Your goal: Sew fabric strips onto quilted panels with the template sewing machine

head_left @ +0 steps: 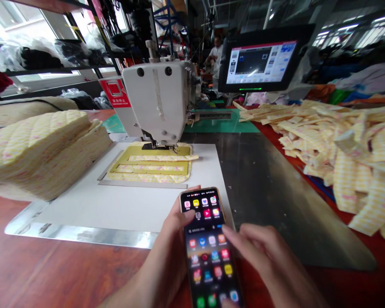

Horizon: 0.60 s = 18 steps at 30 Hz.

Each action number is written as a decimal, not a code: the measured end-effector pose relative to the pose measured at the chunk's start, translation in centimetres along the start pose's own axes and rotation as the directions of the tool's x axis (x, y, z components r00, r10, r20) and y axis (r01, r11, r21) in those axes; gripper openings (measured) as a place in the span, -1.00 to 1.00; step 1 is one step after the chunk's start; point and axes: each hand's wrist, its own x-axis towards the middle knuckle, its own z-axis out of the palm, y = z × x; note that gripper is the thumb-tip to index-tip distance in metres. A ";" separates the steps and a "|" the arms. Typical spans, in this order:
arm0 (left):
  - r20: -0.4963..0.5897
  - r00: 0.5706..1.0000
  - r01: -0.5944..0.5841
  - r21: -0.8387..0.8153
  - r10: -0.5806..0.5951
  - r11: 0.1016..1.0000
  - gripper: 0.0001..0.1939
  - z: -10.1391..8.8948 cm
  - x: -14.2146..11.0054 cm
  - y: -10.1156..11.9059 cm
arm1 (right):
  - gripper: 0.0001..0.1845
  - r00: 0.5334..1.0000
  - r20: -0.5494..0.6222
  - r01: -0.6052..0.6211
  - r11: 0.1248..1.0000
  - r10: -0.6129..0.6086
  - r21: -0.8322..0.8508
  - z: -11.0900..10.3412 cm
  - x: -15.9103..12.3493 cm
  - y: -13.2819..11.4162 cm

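From my remote station: the left hand (173, 241) has its fingers closed round a smartphone (210, 256), thumb lying over the upper icons. The right hand (265, 248) is loosely half-curled, index finger extended at the phone's right edge, gripping nothing I can see (blurred here; cannot tell whether it touches glass). Phone is held above the near side of the bench (35, 269), in front of the sewing machine head (162, 98).

Risks, my judgement: a stray thumb press could open the wrong app; a slackened left grip could drop the phone, perhaps knocking the yellow template (141, 163) askew.
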 end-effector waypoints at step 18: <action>0.084 0.996 0.018 -0.038 -0.015 0.999 -0.55 1.3 -0.1 0.8 | 0.11 0.969 0.167 -0.200 0.976 0.184 0.084 0.4 -0.3 0.2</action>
